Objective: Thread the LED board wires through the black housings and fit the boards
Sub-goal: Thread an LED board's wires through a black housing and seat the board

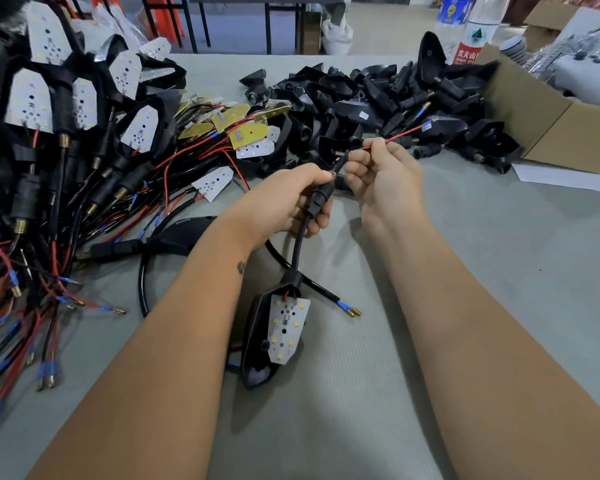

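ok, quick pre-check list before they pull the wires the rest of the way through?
1. Left hand grips the black stem: ok.
2. Right hand pinches the red wire: ok.
3. Wire end with blue connector free of the housing pile: cannot tell.
4. LED board seated flat in its housing: not ok, tilted.
5. Both wires through the stem: cannot tell.

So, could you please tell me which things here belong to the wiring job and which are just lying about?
Job in hand:
- left hand gripping the black stem
- right hand pinching the red wire
- housing with LED board
- empty housings pile
- loose boards
- finished units

Lying about:
- water bottles
- cardboard box
- paper sheet
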